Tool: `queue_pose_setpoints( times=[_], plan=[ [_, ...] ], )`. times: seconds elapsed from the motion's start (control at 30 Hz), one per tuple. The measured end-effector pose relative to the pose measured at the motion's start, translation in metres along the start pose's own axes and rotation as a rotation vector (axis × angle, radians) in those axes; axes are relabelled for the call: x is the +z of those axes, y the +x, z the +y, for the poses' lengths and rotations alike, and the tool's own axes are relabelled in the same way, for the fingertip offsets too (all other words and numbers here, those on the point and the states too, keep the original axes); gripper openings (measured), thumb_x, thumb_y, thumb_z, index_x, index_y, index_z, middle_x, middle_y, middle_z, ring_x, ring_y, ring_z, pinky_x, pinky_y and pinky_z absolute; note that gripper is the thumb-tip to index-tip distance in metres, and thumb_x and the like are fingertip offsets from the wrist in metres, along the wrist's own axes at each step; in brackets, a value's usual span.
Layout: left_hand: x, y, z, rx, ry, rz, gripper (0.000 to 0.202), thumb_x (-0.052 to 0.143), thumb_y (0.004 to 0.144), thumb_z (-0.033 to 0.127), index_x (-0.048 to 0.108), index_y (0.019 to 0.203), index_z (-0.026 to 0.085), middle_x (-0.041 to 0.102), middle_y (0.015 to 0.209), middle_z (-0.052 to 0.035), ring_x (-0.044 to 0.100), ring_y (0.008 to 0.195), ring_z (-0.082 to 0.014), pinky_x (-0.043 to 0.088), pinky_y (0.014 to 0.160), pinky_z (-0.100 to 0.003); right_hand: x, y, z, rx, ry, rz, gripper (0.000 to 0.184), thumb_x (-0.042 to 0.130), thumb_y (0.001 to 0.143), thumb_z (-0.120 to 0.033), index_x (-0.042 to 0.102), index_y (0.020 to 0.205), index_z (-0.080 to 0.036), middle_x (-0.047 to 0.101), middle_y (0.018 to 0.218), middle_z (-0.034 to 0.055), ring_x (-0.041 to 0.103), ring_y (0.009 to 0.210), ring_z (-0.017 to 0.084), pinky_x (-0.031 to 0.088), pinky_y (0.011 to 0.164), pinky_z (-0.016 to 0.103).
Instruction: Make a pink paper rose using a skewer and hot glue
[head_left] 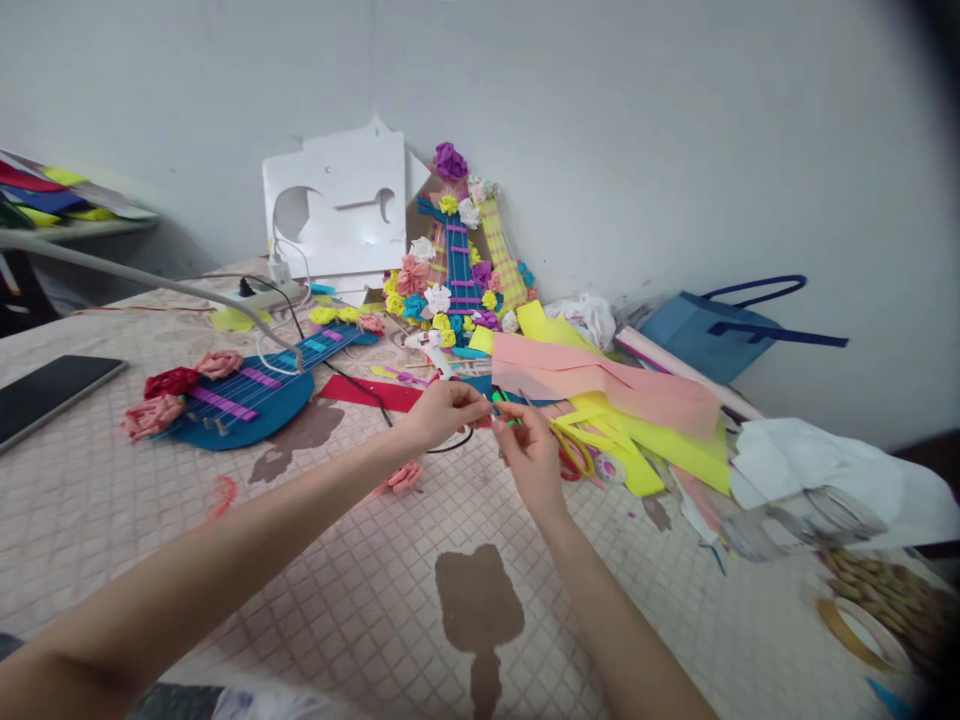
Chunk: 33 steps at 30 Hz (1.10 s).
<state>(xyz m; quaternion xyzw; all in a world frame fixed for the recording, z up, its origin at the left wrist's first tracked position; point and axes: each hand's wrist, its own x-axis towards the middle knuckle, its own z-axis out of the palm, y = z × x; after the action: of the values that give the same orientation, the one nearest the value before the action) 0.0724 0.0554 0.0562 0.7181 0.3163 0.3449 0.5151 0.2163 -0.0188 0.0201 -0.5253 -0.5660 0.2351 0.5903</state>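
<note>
My left hand [442, 412] and my right hand [531, 452] meet above the middle of the table, fingers pinched together. Between them they hold a small green paper strip [504, 412]; its exact shape is too small to make out. Just beyond the hands lie a red paper piece [367, 392], pink paper strips [600, 380] and yellow paper sheets [660, 445]. A small pink paper rose [405, 477] lies on the table under my left wrist.
A blue paper guitar [247, 395] with paper roses lies at left, beside a dark tablet [45, 392]. A flower-covered paper guitar model [457, 265] leans on the wall by white cut card [337, 205]. A blue bag [712, 330], glue gun [431, 345], scissors [574, 455] and tape roll [862, 630] sit around.
</note>
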Motion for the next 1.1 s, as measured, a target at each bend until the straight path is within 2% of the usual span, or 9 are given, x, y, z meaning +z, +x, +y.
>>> queue_pose_setpoints(
  times=[0.07, 0.17, 0.33, 0.47, 0.6, 0.73, 0.8, 0.93, 1.1],
  plan=[
    [0.002, -0.001, 0.003, 0.031, 0.052, -0.005, 0.016, 0.062, 0.076, 0.028, 0.064, 0.069, 0.014, 0.066, 0.063, -0.0011, 0.057, 0.056, -0.0101, 0.043, 0.052, -0.019, 0.003, -0.001, 0.0, -0.038, -0.054, -0.012, 0.022, 0.065, 0.081, -0.037, 0.061, 0.094, -0.02, 0.056, 0.077, -0.0011, 0.043, 0.054, 0.009, 0.036, 0.05, 0.023],
    [0.002, -0.003, 0.007, 0.086, 0.148, 0.021, 0.011, 0.066, 0.073, 0.025, 0.068, 0.071, 0.014, 0.067, 0.066, -0.001, 0.058, 0.062, -0.0114, 0.043, 0.058, -0.021, 0.004, -0.001, 0.0, -0.031, -0.043, -0.002, 0.021, 0.062, 0.084, -0.037, 0.057, 0.076, -0.019, 0.049, 0.064, -0.0037, 0.041, 0.053, 0.009, 0.032, 0.049, 0.022],
    [-0.002, -0.005, 0.005, 0.14, 0.259, 0.061, 0.011, 0.063, 0.076, 0.024, 0.068, 0.072, 0.014, 0.067, 0.067, -0.0007, 0.058, 0.062, -0.0116, 0.042, 0.058, -0.021, -0.002, 0.0, -0.003, 0.005, -0.013, -0.016, 0.025, 0.055, 0.088, -0.041, 0.056, 0.075, -0.019, 0.041, 0.053, -0.0068, 0.036, 0.048, 0.009, 0.029, 0.046, 0.022],
    [-0.002, -0.005, 0.0, 0.165, 0.31, 0.047, 0.013, 0.062, 0.078, 0.023, 0.067, 0.071, 0.014, 0.067, 0.067, -0.0007, 0.059, 0.063, -0.0122, 0.043, 0.059, -0.022, 0.0, -0.001, -0.005, 0.126, 0.07, -0.053, 0.036, 0.049, 0.091, -0.048, 0.054, 0.068, -0.019, 0.035, 0.047, -0.0079, 0.032, 0.041, 0.007, 0.023, 0.04, 0.021],
    [-0.001, -0.008, -0.001, 0.199, 0.359, 0.057, 0.01, 0.06, 0.079, 0.019, 0.07, 0.077, 0.015, 0.069, 0.075, -0.0023, 0.061, 0.069, -0.0138, 0.044, 0.064, -0.023, 0.003, -0.001, 0.0, 0.251, 0.227, -0.078, 0.039, 0.053, 0.086, -0.052, 0.055, 0.067, -0.019, 0.04, 0.051, -0.007, 0.033, 0.039, 0.006, 0.021, 0.036, 0.02],
    [-0.001, -0.011, 0.002, 0.206, 0.391, 0.049, 0.017, 0.056, 0.08, 0.016, 0.071, 0.089, 0.018, 0.071, 0.087, -0.0025, 0.062, 0.078, -0.0151, 0.045, 0.069, -0.023, 0.002, 0.001, 0.003, 0.255, 0.269, -0.083, 0.032, 0.059, 0.084, -0.049, 0.062, 0.076, -0.018, 0.052, 0.063, -0.0038, 0.037, 0.041, 0.005, 0.025, 0.036, 0.02],
    [-0.004, -0.011, 0.001, 0.181, 0.397, 0.029, 0.019, 0.055, 0.082, 0.018, 0.071, 0.092, 0.018, 0.072, 0.089, -0.0025, 0.062, 0.077, -0.0147, 0.045, 0.068, -0.023, 0.001, 0.002, 0.003, 0.241, 0.275, -0.069, 0.028, 0.062, 0.082, -0.046, 0.063, 0.076, -0.019, 0.054, 0.065, -0.0034, 0.038, 0.042, 0.004, 0.026, 0.037, 0.019],
    [-0.013, -0.011, -0.004, 0.09, 0.393, -0.035, 0.025, 0.048, 0.087, 0.026, 0.07, 0.092, 0.015, 0.07, 0.08, -0.0029, 0.058, 0.058, -0.0106, 0.042, 0.055, -0.02, -0.001, 0.003, 0.002, 0.236, 0.308, -0.051, 0.024, 0.064, 0.081, -0.042, 0.064, 0.075, -0.019, 0.054, 0.064, -0.0039, 0.037, 0.043, 0.004, 0.027, 0.038, 0.018],
    [-0.029, -0.012, -0.008, -0.001, 0.333, -0.255, 0.024, 0.057, 0.081, 0.033, 0.071, 0.077, 0.014, 0.066, 0.063, 0.0, 0.051, 0.048, -0.008, 0.036, 0.044, -0.017, 0.0, 0.004, 0.001, 0.278, 0.381, -0.054, 0.024, 0.066, 0.079, -0.042, 0.064, 0.075, -0.019, 0.054, 0.064, -0.004, 0.038, 0.043, 0.004, 0.026, 0.037, 0.018]
  ],
)
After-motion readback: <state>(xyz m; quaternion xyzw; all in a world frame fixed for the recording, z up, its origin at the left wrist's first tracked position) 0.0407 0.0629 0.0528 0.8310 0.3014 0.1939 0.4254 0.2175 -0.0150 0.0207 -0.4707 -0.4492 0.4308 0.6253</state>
